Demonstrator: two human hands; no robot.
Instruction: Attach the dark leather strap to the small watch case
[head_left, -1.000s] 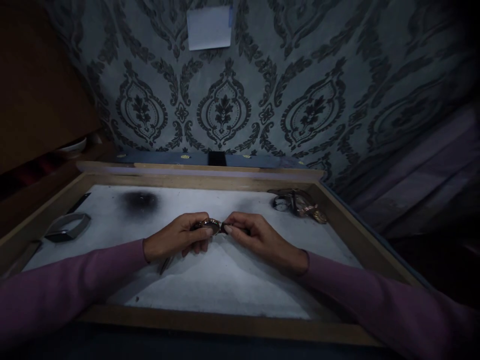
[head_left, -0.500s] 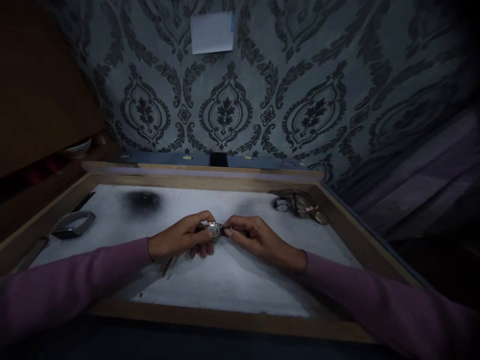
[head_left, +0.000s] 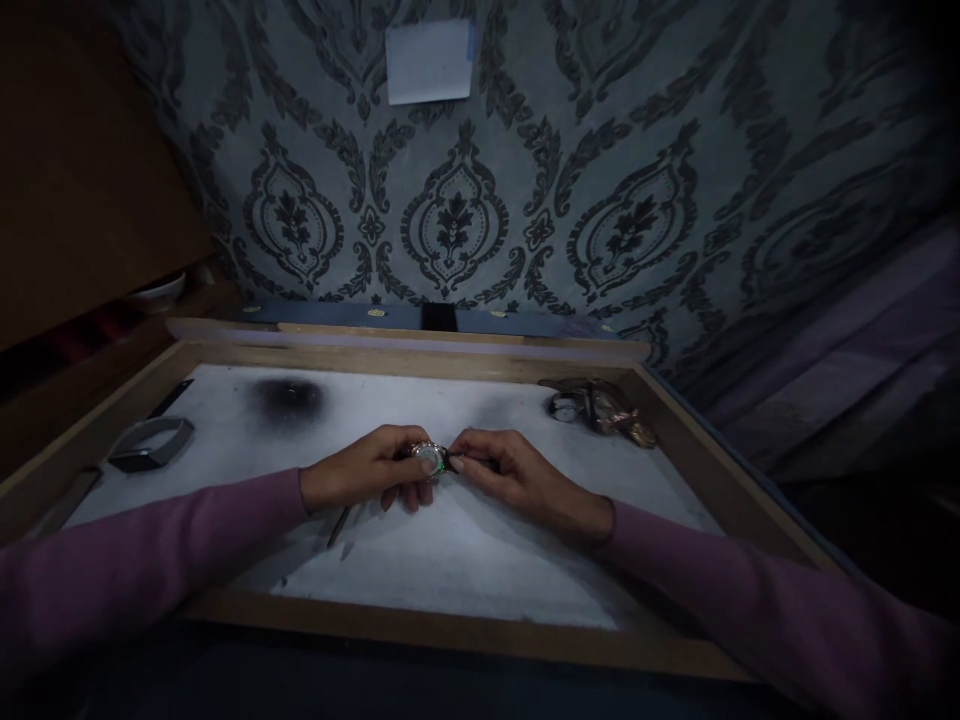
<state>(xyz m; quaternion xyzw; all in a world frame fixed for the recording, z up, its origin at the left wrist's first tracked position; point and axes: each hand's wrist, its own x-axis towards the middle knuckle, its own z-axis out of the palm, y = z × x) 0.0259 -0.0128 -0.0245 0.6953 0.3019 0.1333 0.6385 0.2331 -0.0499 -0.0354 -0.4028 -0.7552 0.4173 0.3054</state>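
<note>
Left hand (head_left: 379,468) pinches wristwatch (head_left: 428,457); right hand (head_left: 525,482), just beside, pinches apparently its dark strap (head_left: 484,462); best keep wristwatch steady.

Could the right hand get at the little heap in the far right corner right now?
Probably yes: nothing visible stands between the right hand and the heap. But it seems busy gripping a watch, which it would likely release first.
</note>
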